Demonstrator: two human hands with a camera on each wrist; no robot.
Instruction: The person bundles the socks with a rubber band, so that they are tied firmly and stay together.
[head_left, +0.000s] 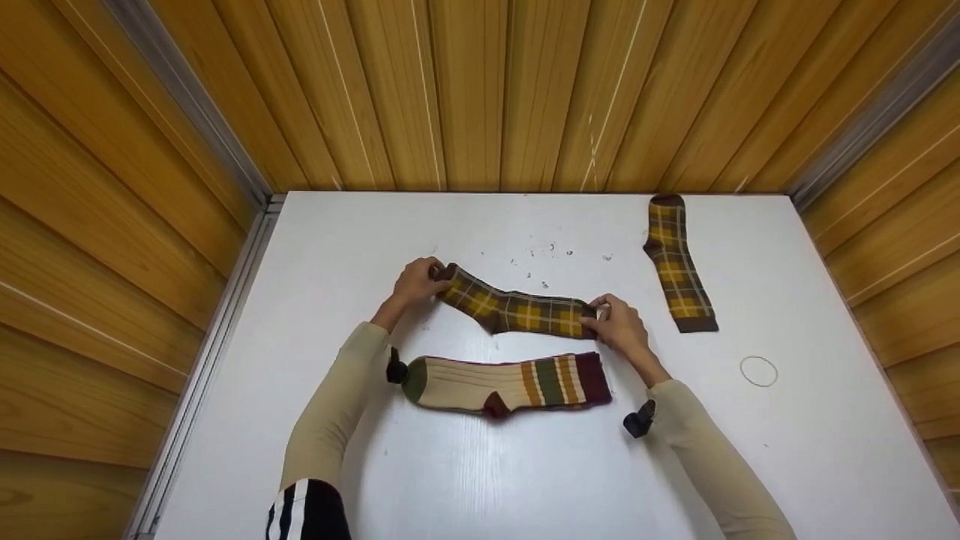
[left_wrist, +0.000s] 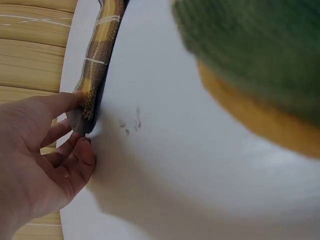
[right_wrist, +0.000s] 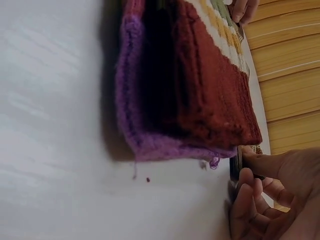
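A brown and yellow plaid sock (head_left: 525, 311) lies across the middle of the table, held at both ends. My left hand (head_left: 421, 279) pinches its dark toe between thumb and fingers, seen closer as the left hand (left_wrist: 55, 150) in the left wrist view. At the cuff, my right hand (head_left: 619, 324) pinches the dark band; in the right wrist view the right hand (right_wrist: 272, 192) is partly behind a maroon cuff. Just nearer to me lies a cream striped sock (head_left: 472, 384) with green toe and maroon heel, apparently stacked on another, its cuff (right_wrist: 215, 95) gaping open.
A second plaid sock (head_left: 679, 270) lies at the back right, toe toward the wall. A thin rubber band (head_left: 759, 371) rests on the white table (head_left: 480, 480) to the right. Small bits (head_left: 551, 247) are scattered behind the held sock. Wood-panelled walls enclose the table's back and sides.
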